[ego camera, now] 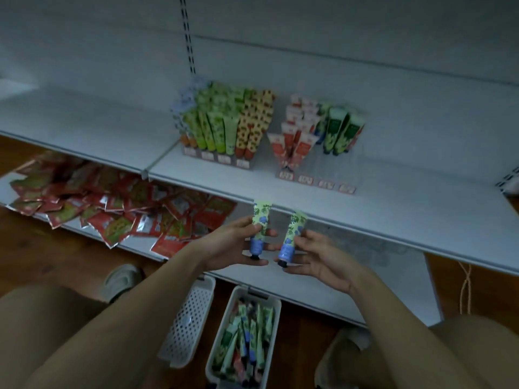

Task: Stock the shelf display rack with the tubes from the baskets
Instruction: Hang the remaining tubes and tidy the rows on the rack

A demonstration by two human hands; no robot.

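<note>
I see left hand [235, 242] pinching blue-green tube [259, 228], right hand [314, 259] pinching second tube [292, 238] — both upright (caps down), below shelf [393, 209]; basket [244, 338] of tubes at 6 o'clock.

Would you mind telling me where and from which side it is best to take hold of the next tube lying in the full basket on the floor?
Probably by the flat crimped end, from straight above. In the white basket the tubes lie packed lengthwise, overlapping, so their sides are hemmed in. The wide flat ends give finger and thumb two faces to pinch. The basket's walls block any sideways approach.
</note>
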